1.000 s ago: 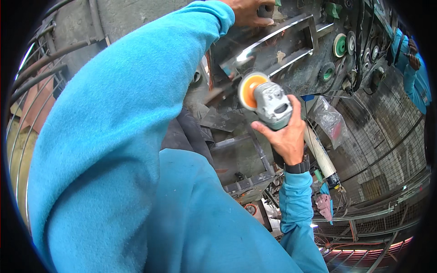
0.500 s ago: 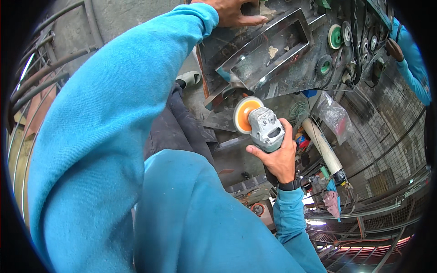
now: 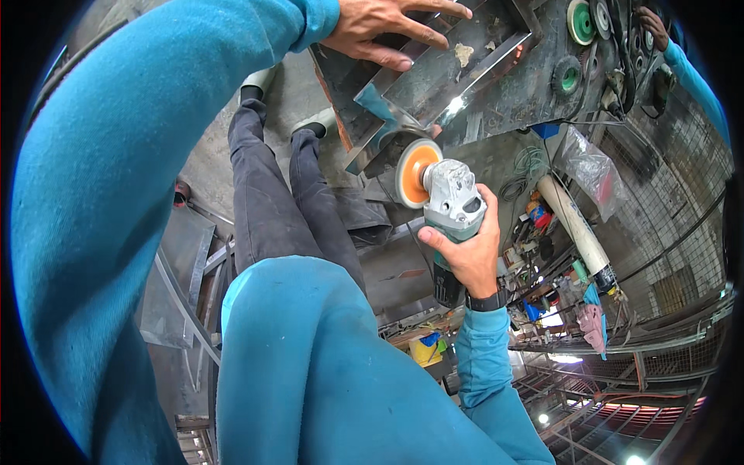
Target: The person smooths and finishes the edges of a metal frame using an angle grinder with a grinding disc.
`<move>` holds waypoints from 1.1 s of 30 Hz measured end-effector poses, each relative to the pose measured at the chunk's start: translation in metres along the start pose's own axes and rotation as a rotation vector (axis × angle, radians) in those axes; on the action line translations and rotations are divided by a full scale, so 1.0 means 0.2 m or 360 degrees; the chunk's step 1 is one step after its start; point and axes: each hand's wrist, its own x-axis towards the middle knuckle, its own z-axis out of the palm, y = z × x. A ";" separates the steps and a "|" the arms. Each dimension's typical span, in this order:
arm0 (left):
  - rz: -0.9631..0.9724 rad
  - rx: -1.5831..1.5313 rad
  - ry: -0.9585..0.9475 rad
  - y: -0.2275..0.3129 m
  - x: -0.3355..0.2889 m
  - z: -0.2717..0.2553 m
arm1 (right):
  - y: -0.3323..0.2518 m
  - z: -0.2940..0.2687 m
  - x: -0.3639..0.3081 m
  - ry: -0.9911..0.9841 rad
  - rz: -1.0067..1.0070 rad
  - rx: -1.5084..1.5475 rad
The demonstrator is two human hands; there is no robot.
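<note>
My right hand (image 3: 474,252) is wrapped round the body of an angle grinder (image 3: 453,194), a grey and green tool. Its round disc (image 3: 417,172), orange in the middle with a pale rim, faces the table's near edge. Just beyond lies a shiny rectangular metal frame (image 3: 496,66), with a mirror-bright end (image 3: 377,108) close to the disc; a small gap seems to part them. At the top, my left hand (image 3: 380,31) spreads its fingers over the frame's left side. Whether the fingertips press on the metal I cannot tell.
Several grinding discs, among them a green-centred one (image 3: 580,22), lie on the dark worktable (image 3: 511,97). At the right edge is another person's hand (image 3: 655,29). A pale tube (image 3: 573,225) and a clear plastic bag (image 3: 593,170) are beyond the grinder. Metal pieces (image 3: 177,271) stand at left.
My view has shifted, showing more legs and floor at left. My left hand's fingers have spread out over the frame. The grinder's disc sits nearer the frame's bright end.
</note>
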 end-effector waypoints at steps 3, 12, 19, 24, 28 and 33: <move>-0.0042 0.0008 -0.0075 0.00 0.01 -0.01 | 0.02 0.02 0.02 0.0014 0.0025 0.0071; -0.0027 -0.0016 0.0016 0.01 0.01 0.01 | 0.02 0.04 0.03 0.0013 -0.0027 0.0117; -0.0013 0.0020 0.0049 0.01 0.00 0.00 | 0.02 0.02 0.07 0.0069 -0.0031 0.0151; -0.0033 0.0022 0.0042 0.01 0.00 0.00 | 0.03 0.01 0.05 0.0017 -0.0058 0.0014; -0.0024 0.0027 0.0059 0.02 0.02 0.00 | 0.02 0.01 0.05 -0.0021 -0.0115 -0.0087; -0.0042 0.0049 0.0044 0.01 0.01 0.00 | 0.01 -0.03 0.14 0.0163 -0.0147 -0.0106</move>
